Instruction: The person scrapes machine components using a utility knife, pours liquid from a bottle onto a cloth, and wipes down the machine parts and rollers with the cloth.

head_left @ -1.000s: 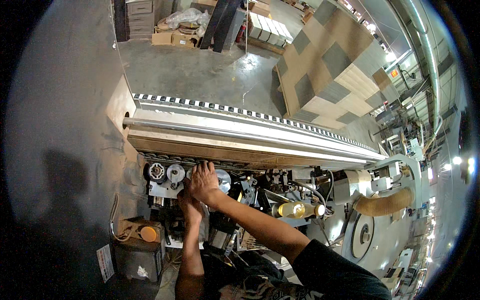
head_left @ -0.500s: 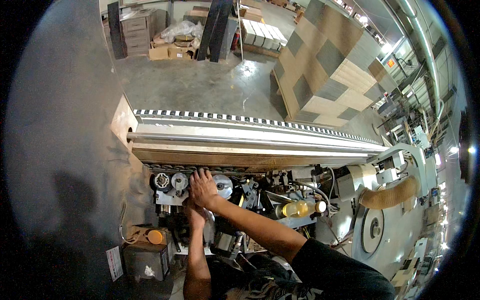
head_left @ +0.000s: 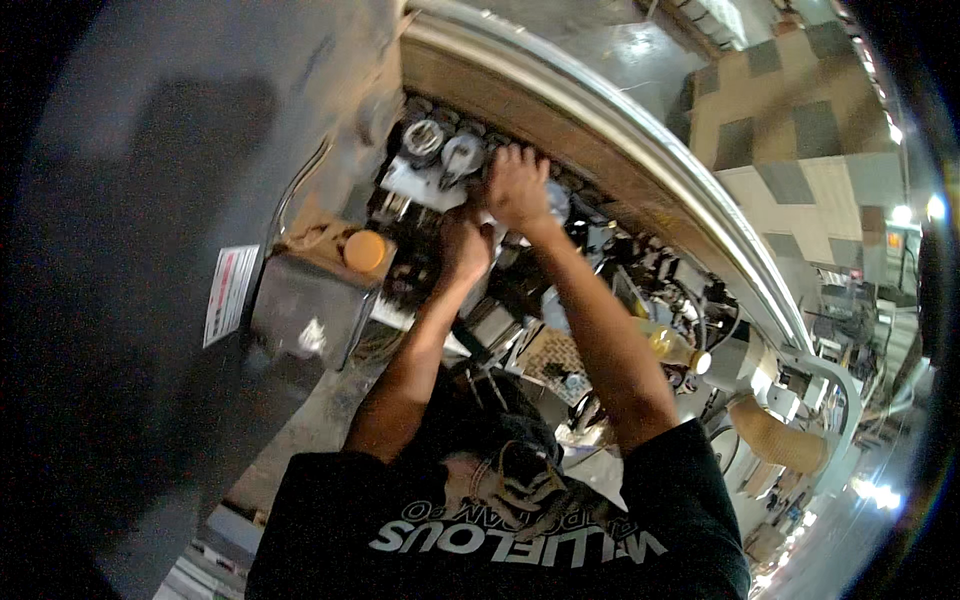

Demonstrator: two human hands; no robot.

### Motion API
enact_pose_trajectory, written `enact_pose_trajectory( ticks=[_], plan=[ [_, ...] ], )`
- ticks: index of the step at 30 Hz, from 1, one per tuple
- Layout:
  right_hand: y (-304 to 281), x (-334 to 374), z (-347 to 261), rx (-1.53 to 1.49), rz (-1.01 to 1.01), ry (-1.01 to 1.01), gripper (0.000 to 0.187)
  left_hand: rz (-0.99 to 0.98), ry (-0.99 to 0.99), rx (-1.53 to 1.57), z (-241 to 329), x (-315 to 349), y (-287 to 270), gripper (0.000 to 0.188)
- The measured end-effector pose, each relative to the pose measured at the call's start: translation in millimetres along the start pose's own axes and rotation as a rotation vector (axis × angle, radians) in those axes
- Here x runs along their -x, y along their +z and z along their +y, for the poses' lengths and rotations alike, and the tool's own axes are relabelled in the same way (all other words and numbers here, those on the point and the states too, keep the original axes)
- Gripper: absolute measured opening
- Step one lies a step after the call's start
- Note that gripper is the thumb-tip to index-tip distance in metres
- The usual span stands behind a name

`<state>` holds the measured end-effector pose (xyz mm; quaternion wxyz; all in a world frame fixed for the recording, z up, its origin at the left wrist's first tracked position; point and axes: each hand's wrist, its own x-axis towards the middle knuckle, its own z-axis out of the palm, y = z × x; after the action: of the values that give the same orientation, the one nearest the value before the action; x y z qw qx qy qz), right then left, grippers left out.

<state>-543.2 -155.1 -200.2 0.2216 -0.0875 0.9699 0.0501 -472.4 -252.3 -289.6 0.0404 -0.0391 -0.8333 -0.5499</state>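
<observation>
Head cam: my right hand (head_left: 517,190) is back-up on the machine (head_left: 415,185), fingers a bit spread; my left hand (head_left: 467,245) is half curled just nearer me. Can't tell what either grips, if anything. The machine's right under both, chunky dark metal. Round metal wheels (head_left: 462,155) sit just left of my right fingers. Further left: round orange cap (head_left: 365,250). Clear bottle (head_left: 672,345), yellowish inside, right of my right forearm.
</observation>
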Motion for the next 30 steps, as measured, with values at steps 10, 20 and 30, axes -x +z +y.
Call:
enact_pose_trajectory(
  ticks=[10,20,30],
  plan=[
    [41,-10,-21,-0.059,0.243,-0.091,0.059,-0.064,-0.109,-0.177,-53,14,13,0.052],
    [49,-13,-33,0.065,0.208,0.077,0.068,-0.119,-0.13,-0.225,-53,11,14,0.058],
    [62,-11,-32,0.051,0.33,0.149,0.057,-0.094,-0.043,-0.109,-44,20,-2,0.07]
  ],
)
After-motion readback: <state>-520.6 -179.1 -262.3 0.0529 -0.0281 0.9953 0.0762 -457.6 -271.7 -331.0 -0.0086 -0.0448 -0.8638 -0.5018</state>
